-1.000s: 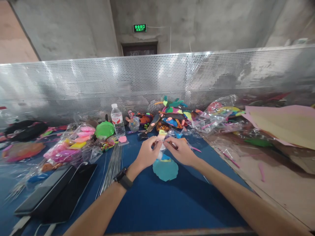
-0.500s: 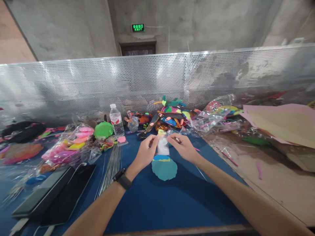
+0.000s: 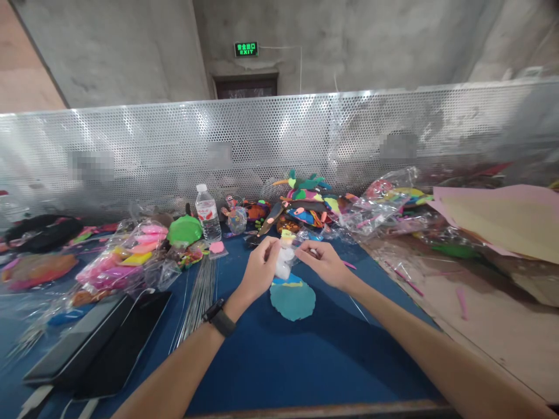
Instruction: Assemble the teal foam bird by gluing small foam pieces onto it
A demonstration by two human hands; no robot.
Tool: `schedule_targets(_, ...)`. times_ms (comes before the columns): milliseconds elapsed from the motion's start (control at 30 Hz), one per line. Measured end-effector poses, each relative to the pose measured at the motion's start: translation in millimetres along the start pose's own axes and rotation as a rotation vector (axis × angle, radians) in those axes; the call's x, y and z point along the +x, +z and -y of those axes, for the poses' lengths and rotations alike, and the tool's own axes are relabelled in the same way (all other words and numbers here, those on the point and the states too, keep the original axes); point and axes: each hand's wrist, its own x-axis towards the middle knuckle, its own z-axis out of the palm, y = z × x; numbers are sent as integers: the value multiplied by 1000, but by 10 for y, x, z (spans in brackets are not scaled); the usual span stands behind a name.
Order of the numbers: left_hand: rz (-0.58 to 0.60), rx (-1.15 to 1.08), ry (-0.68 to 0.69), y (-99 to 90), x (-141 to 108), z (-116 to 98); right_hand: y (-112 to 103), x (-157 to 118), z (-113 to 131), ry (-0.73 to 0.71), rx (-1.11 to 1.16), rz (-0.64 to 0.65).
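A clear bag with white material (image 3: 283, 265) hangs from the pinched fingers of my left hand (image 3: 261, 267), which wears a black watch. Close by on the right, my right hand (image 3: 324, 262) has its fingers curled together, with a small white bit at the fingertips. Below the bag, a flat teal clay disc (image 3: 292, 301) lies on the blue table, with a blue and yellow strip along its top edge. A small yellow piece (image 3: 287, 234) shows just above and between the hands.
A water bottle (image 3: 208, 214), green clay (image 3: 184, 230) and a pile of colourful clay figures (image 3: 301, 203) stand at the back. Wires (image 3: 198, 299) and two black devices (image 3: 122, 343) lie left. Pink and yellow sheets (image 3: 498, 221) are on the right.
The white bag has tilted and its bottom has swung slightly left. My right fingers have drawn a little away from it, and a small white bit now shows at them.
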Motion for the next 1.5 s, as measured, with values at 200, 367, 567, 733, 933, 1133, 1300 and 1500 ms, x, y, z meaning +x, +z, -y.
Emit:
schedule_targets(200,-64,243,107,-30,-24,-41,71,-48,160,-25,-18,189)
schedule_targets(367,63,358,164,-49,-23,-70,148,-84,195,-65,-58,313)
schedule_targets(567,98,428,200,-15,-56,-72,236,-106,178,-49,-52,317)
schedule_targets(733,-1,420,193,-28,-37,-62,176,-63,271,-136,-199,259)
schedule_targets(933,-60,392,193,-84,18,-72,4,-11,291,-167,-309,51)
schedule_targets(1133,-49,374,156,-90,20,-25,36,-28,185,-136,-189,5)
schedule_targets(1300,-40,353,151,-94,0,-35,52,-28,162,-114,-159,-10)
schedule_targets(1500,38,271,158,-73,-20,-94,69,-24,177,-10,-7,48)
